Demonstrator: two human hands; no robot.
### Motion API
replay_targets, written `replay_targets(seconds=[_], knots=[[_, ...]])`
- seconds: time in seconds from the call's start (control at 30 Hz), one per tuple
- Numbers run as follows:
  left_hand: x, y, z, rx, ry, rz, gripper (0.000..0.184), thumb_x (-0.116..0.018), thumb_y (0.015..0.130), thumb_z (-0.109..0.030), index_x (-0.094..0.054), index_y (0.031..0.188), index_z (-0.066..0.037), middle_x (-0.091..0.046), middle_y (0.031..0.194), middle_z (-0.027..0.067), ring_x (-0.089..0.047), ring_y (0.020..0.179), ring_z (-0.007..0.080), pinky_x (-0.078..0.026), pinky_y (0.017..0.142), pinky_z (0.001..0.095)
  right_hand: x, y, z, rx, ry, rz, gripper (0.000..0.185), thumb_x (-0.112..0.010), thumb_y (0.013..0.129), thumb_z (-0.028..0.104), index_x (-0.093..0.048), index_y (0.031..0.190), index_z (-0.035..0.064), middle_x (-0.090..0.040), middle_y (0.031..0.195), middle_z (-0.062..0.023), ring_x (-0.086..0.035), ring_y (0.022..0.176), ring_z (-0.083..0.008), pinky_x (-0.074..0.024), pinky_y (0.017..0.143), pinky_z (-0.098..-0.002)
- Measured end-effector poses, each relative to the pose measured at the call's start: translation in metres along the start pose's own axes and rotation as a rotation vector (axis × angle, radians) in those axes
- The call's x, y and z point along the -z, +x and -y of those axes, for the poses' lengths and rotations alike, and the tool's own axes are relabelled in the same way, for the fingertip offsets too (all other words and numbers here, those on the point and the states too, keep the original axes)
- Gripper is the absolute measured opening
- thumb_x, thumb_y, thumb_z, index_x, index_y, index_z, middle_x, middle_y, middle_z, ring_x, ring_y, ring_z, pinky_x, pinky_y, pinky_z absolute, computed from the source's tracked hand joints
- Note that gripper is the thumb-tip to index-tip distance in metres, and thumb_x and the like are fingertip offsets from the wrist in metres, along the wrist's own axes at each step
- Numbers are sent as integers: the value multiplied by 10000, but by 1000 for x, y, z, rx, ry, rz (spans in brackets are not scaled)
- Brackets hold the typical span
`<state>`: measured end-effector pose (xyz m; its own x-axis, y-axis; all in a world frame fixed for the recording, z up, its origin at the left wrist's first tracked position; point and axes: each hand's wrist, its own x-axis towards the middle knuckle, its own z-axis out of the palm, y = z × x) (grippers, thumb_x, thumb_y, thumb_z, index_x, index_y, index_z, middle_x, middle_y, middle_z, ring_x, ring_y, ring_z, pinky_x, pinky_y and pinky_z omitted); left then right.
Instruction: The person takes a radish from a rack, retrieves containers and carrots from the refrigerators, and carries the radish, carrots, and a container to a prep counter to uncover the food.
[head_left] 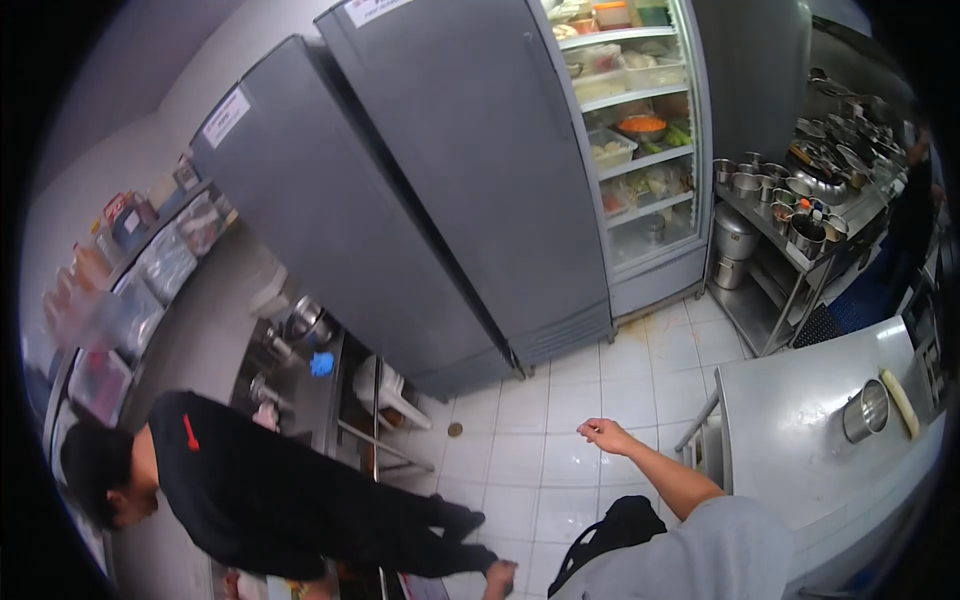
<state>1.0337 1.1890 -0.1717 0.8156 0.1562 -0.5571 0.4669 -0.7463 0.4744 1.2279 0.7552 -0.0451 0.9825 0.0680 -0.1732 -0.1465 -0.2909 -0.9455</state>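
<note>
My right hand [604, 436] is held out over the white tiled floor, fingers curled in, with nothing visible in it. It is nearest the corner of a steel table [790, 430], but apart from it. Low at the frame's bottom edge, my left hand [500, 575] hangs with its fingers curled; no object shows in it. It is close to the legs of a person in black [270, 490], who bends over the counter on the left. On the steel table stand a metal cup [866, 412] and a long pale vegetable [899, 404].
Two tall grey cabinets [460, 180] and a glass-door fridge [650, 140] with food tubs line the back. A steel rack [770, 290] with several pots stands at the right. A white stool [400, 400] and a blue glove [321, 363] are by the left counter.
</note>
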Motion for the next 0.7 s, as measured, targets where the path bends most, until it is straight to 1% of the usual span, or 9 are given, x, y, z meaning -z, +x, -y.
replay_targets(seconds=[0.07,0.1,0.13,0.17,0.23,0.33,0.5,0.6,0.7], knots=[[71,70,-28,-146,38,-139,402,-675,814,-436,-734,1032,-103,-721,984,144,-686,971,286,-519,861,389,32,44,12,29,-39,-96,388,-594,942,415,-688,1119,82,-710,941,-123,-660,850,-203,-523,773,-331],[116,88,-83,-144,70,-158,208,-652,881,-218,-725,1006,-69,-729,948,60,-663,870,172,-526,807,338,57,65,24,13,-19,-142,400,-598,942,425,-686,1131,84,-708,949,-120,-656,869,-203,-522,777,-328],[147,135,-104,-248,-188,-187,204,-661,877,-223,-724,1000,-74,-721,880,50,-658,803,183,-535,749,343,86,77,48,53,-6,-234,420,-594,947,429,-667,1165,77,-702,989,-111,-645,903,-196,-516,803,-322],[193,167,-149,-176,-232,-106,263,-657,892,-237,-713,1064,-46,-716,1051,117,-654,991,221,-490,902,361,117,96,69,98,5,-330,441,-589,953,433,-649,1199,71,-695,1029,-102,-635,937,-189,-510,830,-316],[265,210,-242,-526,-296,-331,253,-679,888,-236,-675,1040,-33,-702,999,108,-643,959,202,-495,860,334,181,161,74,267,185,-456,498,-573,966,426,-571,1295,52,-662,1165,-102,-616,1050,-204,-480,922,-331],[340,205,-426,-691,-322,-528,420,-722,855,-237,-597,1189,-14,-668,1097,126,-629,1005,234,-488,883,346,272,223,150,337,92,-575,542,-567,974,409,-494,1368,43,-604,1288,-122,-576,1166,-226,-436,1001,-349],[360,238,-688,-996,231,-696,761,-697,851,-398,-361,1461,-90,-268,1538,225,-287,1391,433,-285,1129,491,374,404,197,515,194,-721,581,-505,991,451,-455,1408,49,-533,1379,-153,-496,1284,-265,-379,1064,-365],[352,298,-807,-1071,523,-981,798,-656,871,-453,-298,1500,-118,-125,1583,229,-182,1432,447,-211,1135,577,401,503,205,532,208,-832,641,-389,1021,475,-395,1431,-18,-449,1441,-195,-405,1355,-308,-293,1130,-374],[322,349,-872,-1009,325,-1128,828,-618,883,-502,-245,1528,-139,-73,1594,228,-94,1456,448,-129,1154,591,405,575,176,376,120,-877,642,-313,1033,491,-429,1386,-33,-451,1403,-213,-388,1344,-348,-273,1136,-387]])
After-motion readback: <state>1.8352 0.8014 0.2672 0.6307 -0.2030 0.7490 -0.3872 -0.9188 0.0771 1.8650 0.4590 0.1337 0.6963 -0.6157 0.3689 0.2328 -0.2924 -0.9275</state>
